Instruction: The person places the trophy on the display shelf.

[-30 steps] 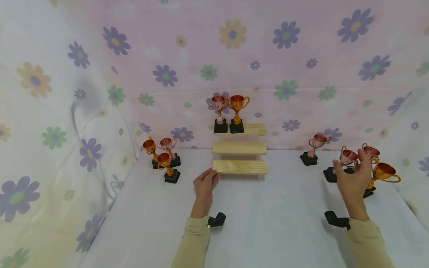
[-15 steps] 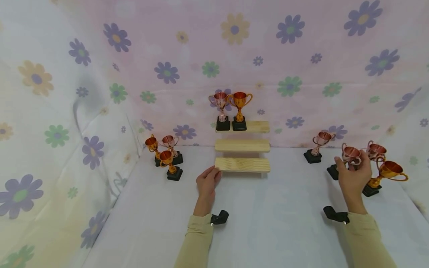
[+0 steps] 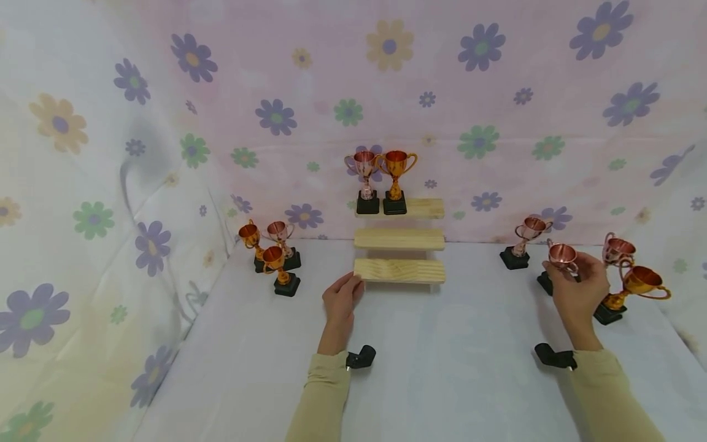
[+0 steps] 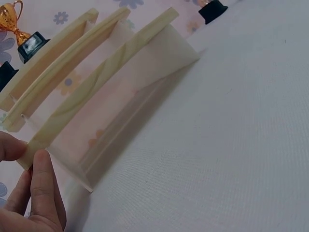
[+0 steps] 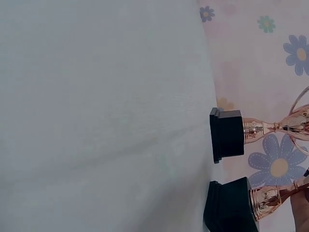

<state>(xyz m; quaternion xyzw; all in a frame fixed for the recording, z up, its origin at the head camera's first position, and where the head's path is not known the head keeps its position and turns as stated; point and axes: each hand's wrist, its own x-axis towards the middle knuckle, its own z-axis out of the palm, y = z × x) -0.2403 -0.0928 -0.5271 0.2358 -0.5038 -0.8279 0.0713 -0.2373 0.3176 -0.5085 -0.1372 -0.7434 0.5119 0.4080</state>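
Note:
My left hand [image 3: 339, 306] pinches the left end of the lowest step of a three-step wooden display stand [image 3: 399, 270]; the left wrist view shows thumb and fingers about the board [image 4: 36, 151]. At the right, my right hand [image 3: 582, 294] holds a rose-gold trophy cup [image 3: 562, 255] between thumb and fingers. Its black base [image 5: 231, 207] shows in the right wrist view, slightly tilted; whether it touches the table I cannot tell. On the top step stand a rose-gold trophy [image 3: 365, 178] and a gold trophy [image 3: 395, 178], side by side.
Near my right hand stand a gold trophy [image 3: 641, 282], a rose-gold trophy [image 3: 617, 250] and another rose-gold one [image 3: 531, 230]. A small group of trophies [image 3: 273, 261] stands at the left. Flowered cloth [image 3: 309, 55] hangs behind the white table [image 3: 442, 362].
The cup in my right hand has shifted left, and the thumb and fingers have closed in around it. My left hand keeps its hold on the stand.

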